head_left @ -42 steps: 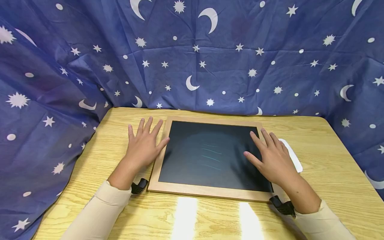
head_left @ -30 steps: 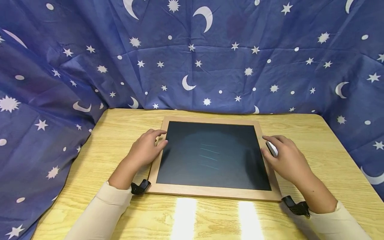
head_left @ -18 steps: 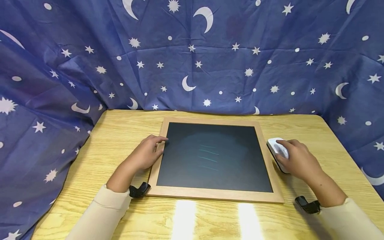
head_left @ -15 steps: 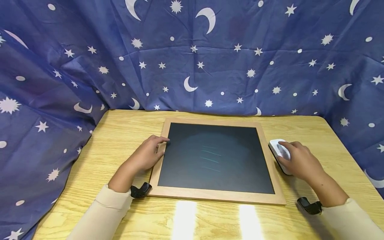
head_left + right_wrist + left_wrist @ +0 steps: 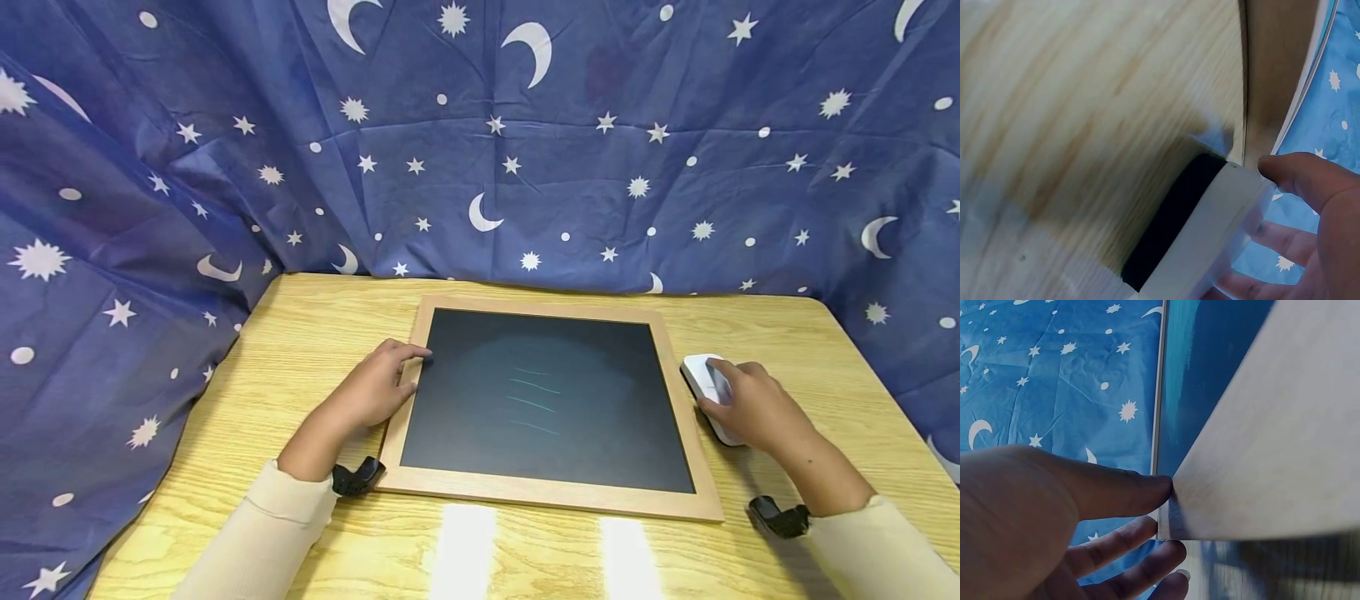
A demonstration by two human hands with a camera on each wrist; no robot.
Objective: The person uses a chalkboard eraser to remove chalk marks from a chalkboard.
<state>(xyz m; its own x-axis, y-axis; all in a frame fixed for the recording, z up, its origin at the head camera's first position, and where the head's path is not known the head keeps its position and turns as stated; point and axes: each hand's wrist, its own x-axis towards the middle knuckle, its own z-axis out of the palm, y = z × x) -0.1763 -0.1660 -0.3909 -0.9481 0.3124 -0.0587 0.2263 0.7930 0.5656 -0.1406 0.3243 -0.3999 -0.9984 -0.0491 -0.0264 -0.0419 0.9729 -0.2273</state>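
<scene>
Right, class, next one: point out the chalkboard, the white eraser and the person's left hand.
Chalkboard (image 5: 573, 400): head view, on its dark writing surface.
White eraser (image 5: 1194, 231): right wrist view, on its white side.
Left hand (image 5: 373, 388): head view, on the back of the hand.

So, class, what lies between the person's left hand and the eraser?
Mainly the chalkboard, with faint chalk lines near its middle; the head view shows it.

Nothing legible in your views: words, brands and numbers nil. On the blackboard (image 5: 600, 392) you have four thin green strokes (image 5: 532, 404), stacked, each slanting down rightward, spelling nothing. On your blue cloth (image 5: 420, 75), printed white figures only: crescent moons (image 5: 537, 42), stars (image 5: 742, 29), round dots (image 5: 666, 12).
</scene>
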